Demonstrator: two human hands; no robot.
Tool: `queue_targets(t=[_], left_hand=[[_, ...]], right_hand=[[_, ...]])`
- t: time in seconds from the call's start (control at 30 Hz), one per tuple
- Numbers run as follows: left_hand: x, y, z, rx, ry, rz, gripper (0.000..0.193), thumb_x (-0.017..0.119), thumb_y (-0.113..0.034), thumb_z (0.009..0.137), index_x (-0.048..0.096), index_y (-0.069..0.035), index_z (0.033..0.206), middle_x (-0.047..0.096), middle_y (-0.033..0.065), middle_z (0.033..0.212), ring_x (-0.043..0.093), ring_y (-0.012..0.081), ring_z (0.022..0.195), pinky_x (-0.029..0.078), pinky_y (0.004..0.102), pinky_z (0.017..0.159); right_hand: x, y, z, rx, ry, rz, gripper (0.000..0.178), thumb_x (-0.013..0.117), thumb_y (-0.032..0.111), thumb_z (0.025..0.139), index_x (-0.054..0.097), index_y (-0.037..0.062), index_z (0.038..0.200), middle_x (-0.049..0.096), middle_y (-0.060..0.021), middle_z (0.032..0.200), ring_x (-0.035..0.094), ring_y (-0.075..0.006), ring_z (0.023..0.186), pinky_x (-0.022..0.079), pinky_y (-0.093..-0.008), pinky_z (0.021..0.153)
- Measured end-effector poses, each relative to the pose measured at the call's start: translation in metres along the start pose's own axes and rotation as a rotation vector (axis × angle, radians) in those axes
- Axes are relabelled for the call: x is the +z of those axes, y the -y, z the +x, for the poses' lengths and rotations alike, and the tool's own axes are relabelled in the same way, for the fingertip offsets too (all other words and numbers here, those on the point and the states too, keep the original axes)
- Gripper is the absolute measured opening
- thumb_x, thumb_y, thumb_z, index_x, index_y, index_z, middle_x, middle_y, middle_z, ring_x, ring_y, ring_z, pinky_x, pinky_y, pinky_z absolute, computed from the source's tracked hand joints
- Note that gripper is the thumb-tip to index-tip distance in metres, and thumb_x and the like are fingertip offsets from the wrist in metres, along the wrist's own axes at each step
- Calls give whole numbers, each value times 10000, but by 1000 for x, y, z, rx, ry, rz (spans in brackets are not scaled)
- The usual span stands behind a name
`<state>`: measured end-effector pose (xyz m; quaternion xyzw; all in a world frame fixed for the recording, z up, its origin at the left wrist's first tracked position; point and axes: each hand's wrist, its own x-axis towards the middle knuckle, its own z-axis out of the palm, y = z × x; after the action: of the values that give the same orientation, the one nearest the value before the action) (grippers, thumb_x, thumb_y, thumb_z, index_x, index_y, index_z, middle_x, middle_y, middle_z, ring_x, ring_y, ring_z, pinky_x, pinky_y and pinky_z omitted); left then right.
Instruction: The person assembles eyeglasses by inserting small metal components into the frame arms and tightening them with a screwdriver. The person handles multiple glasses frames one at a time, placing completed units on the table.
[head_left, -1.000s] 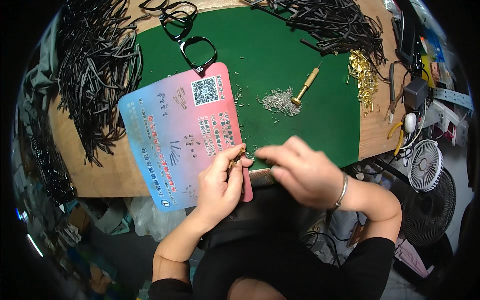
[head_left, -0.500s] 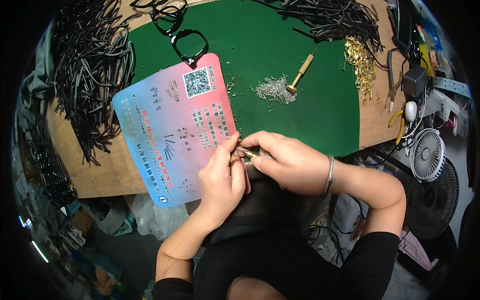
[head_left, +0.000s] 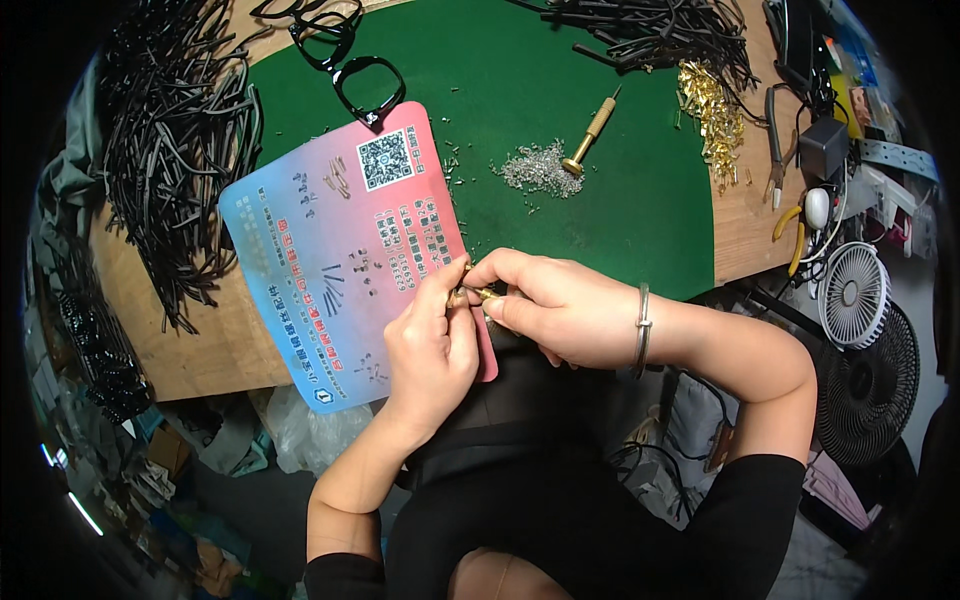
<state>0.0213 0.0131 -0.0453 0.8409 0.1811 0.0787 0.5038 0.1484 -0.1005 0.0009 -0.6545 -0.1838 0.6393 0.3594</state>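
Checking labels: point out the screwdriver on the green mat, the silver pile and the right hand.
Screwdriver (head_left: 592, 132): head view, its handle.
Silver pile (head_left: 541, 170): head view, its middle.
Right hand (head_left: 568, 310): head view, its back.

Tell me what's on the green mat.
Silver bits, a brass screwdriver, black glasses, black strips, gold bits at its edge, and a blue-pink sheet. Whatever lies under the sheet and right hand is hidden.

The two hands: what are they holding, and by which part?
The left hand pinches a small gold piece; the right hand pinches a brass thing. Both are too hidden to tell which part is gripped.
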Motion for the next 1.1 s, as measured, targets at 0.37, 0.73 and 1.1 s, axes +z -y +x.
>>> queue_targets(t=[0.37,0.73,1.1], left_hand=[[6,-5,4,26,-38,-53,543,513,93,787,436,-65,1301,622,191,961,646,305,782,516,349,659],[-53,24,2,-260,92,-561,264,490,-19,899,538,-1,1158,634,107,991,614,105,724,505,220,603],[-80,35,-13,-265,506,-1354,654,582,-7,802,261,28,1371,363,200,1376,405,260,1253,368,358,994]], right_hand=[[18,-11,-23,-299,-388,-681,342,503,170,882,422,89,1205,479,-183,936,591,-376,677,508,-456,623],[-21,41,34,-370,-467,-849,296,533,277,852,511,-4,940,584,-213,833,597,-380,754,492,-448,680],[-69,72,68,-209,-660,-1184,203,554,179,803,576,29,938,616,-197,890,629,-337,811,515,-423,714]])
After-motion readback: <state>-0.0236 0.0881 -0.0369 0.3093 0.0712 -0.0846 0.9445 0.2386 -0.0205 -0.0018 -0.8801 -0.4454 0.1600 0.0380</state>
